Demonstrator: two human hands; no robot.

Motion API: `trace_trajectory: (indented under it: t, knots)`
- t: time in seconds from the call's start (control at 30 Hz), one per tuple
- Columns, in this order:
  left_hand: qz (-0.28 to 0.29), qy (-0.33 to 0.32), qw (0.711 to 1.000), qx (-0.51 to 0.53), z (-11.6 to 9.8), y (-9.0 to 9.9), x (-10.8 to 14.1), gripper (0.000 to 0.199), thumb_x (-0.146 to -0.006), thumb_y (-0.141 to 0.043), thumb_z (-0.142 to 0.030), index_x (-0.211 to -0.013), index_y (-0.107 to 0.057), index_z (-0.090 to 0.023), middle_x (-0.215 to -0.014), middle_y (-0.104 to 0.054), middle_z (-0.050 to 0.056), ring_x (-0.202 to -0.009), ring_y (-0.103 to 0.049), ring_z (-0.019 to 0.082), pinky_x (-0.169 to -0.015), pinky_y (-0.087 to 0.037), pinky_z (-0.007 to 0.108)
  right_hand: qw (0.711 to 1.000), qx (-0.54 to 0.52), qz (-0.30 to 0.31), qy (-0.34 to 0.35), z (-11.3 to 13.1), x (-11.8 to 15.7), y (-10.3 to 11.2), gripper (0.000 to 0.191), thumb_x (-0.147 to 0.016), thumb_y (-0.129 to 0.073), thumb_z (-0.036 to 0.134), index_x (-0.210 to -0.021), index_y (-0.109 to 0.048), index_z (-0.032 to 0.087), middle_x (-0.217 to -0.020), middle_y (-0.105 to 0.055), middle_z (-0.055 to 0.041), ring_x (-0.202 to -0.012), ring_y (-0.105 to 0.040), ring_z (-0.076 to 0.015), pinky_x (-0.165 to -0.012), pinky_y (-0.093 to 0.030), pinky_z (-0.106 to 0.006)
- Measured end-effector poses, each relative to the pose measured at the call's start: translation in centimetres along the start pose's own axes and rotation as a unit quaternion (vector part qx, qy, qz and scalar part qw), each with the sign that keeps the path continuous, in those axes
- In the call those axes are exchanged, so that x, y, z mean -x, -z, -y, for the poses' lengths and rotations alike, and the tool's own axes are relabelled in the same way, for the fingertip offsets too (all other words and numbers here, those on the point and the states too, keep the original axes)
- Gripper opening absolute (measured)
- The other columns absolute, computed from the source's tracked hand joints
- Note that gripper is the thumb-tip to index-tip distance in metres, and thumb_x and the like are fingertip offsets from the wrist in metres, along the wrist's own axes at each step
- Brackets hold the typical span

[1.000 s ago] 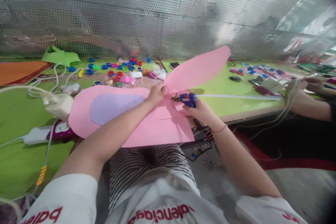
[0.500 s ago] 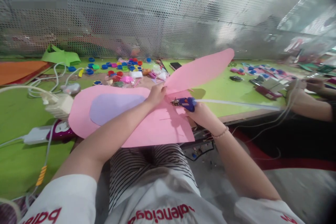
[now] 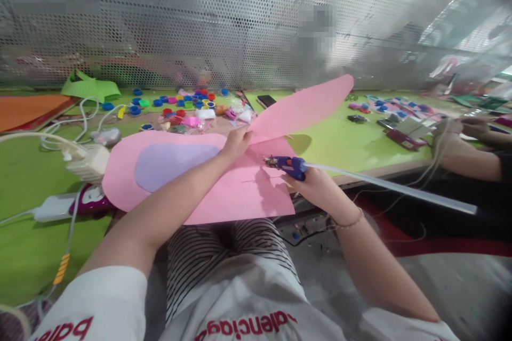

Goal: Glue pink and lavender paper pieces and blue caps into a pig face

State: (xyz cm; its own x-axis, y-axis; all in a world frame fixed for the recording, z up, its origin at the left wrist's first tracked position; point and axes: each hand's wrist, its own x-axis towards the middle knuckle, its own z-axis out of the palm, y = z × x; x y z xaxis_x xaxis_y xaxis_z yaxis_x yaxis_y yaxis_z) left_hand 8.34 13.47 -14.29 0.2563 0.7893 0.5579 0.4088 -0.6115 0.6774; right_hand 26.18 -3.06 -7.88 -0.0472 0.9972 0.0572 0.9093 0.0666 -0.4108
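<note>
Left hand (image 3: 238, 144) pinched on near-left end of raised pink piece (image 3: 308, 107). Right hand (image 3: 314, 187) wrapped round blue glue gun (image 3: 295, 168), nozzle (image 3: 268, 160) above pink sheet (image 3: 236, 202) on near surface (image 3: 340, 144). Best: piece steady, nozzle clear of left hand, thin bead.

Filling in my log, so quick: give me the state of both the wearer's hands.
Left hand: closed, pinching the raised pink sheet at its lower end.
Right hand: closed around the glue gun.
</note>
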Motion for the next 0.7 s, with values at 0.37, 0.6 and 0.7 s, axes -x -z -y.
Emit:
trace_trajectory:
  t: [0.37,0.6,0.7]
  knots:
    - [-0.002,-0.005,1.000,-0.004,-0.1,0.0,0.1,0.013,-0.083,-0.046,-0.016,-0.070,-0.051,-0.018,-0.061,-0.054,0.000,-0.062,-0.051,0.015,-0.062,-0.039,0.026,0.996,0.087,-0.014,0.007,-0.4,0.0,-1.1,0.020,-0.075,-0.051,0.025,-0.086,-0.065,0.016,-0.067,-0.065,-0.0065,-0.057,-0.057,-0.0172,-0.050,-0.036,-0.025]
    - [-0.008,-0.016,1.000,-0.001,0.0,0.1,0.1,0.016,-0.084,-0.045,-0.022,-0.068,-0.046,-0.019,-0.059,-0.048,-0.001,-0.058,-0.047,0.014,-0.059,-0.035,0.026,0.998,0.065,-0.005,0.019,-0.3,1.2,-0.3,0.021,-0.075,-0.053,0.024,-0.091,-0.066,0.018,-0.079,-0.068,-0.0069,-0.068,-0.061,-0.0182,-0.057,-0.042,-0.025]
    - [-0.002,-0.021,1.000,0.008,0.2,0.0,0.2,0.017,-0.084,-0.044,-0.023,-0.067,-0.044,-0.020,-0.059,-0.047,-0.001,-0.057,-0.046,0.013,-0.058,-0.034,0.026,0.998,0.061,0.009,0.004,-0.5,1.7,-0.1,0.021,-0.078,-0.052,0.031,-0.086,-0.066,0.017,-0.077,-0.069,-0.0081,-0.069,-0.063,-0.0204,-0.058,-0.042,-0.026]
